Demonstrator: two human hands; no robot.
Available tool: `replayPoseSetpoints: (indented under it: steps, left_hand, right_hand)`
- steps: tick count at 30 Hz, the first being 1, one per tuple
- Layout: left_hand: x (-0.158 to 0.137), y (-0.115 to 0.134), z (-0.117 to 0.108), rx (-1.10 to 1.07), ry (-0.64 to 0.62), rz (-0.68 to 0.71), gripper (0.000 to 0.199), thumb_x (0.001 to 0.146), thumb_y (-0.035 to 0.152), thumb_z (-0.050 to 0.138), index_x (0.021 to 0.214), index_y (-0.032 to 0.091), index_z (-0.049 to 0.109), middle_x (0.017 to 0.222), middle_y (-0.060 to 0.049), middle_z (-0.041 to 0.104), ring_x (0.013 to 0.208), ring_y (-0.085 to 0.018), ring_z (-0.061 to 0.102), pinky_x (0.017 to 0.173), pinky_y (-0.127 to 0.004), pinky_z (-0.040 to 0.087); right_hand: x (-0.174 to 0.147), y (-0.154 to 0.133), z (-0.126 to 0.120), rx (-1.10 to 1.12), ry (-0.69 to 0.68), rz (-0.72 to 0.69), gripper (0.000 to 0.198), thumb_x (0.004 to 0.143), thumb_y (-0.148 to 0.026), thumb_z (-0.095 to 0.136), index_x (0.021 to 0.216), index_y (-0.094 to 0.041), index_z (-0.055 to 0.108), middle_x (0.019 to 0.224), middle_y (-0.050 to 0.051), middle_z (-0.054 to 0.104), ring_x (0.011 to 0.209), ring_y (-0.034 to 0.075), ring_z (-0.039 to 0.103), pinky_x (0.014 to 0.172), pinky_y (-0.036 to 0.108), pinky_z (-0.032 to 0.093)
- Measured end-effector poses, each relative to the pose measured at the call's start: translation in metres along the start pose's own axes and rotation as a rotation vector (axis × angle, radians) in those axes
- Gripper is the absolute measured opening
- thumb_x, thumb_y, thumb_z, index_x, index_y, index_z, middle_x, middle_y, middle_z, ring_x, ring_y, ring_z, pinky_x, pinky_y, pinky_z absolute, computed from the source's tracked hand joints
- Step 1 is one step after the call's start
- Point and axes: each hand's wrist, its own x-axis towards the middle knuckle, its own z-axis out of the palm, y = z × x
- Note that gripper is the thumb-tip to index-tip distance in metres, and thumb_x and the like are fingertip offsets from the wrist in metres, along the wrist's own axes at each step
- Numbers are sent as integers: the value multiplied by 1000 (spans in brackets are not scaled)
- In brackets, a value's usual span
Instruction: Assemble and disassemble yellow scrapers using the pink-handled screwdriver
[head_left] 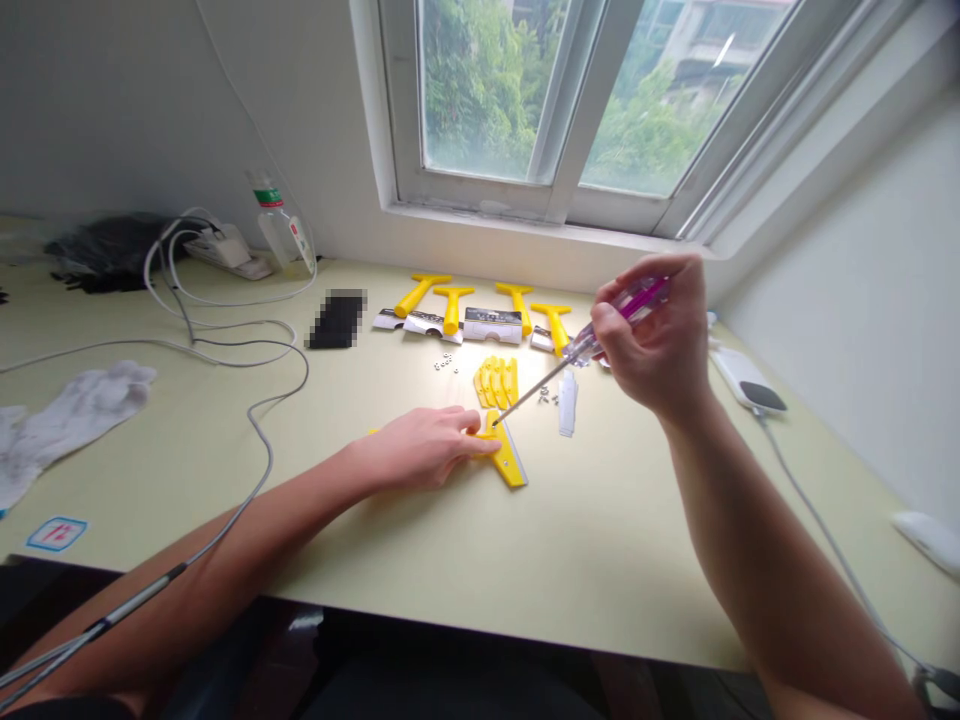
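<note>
My right hand (656, 335) is closed around the clear and purple handle of a screwdriver (534, 388). The screwdriver slants down to the left, its tip at a screw spot on a yellow scraper (509, 464). A thin metal blade edge runs along the scraper's right side. My left hand (424, 445) presses the scraper to the table, fingers closed over its neck; most of its handle is hidden under the hand. Just beyond lie several yellow plates (496, 381), small screws (546, 396), a stack of blades (568, 404) and small nuts (445, 362).
Yellow scraper handles (451, 309) rest on small boxes (492, 325) near the window. A black object (337, 320), partly pixelated, lies to their left. Cables (259, 420) cross the left side, near a bottle (283, 230) and a white cloth (75, 425). A white power bank (748, 380) sits right.
</note>
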Motion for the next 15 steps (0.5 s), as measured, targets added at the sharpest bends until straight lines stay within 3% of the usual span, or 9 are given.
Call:
replayPoseSetpoints:
  steps: [15]
  left_hand:
    - [-1,-1,1,-35,6,-13,41,98,20,44,134,35,57,104,-6,59,89,-17,58,70,-25,43]
  right_hand:
    - [2,6,4,-197,14,58,34,88,-33,52,121,-27,45,88,2,63,65,18,62,62,36,52]
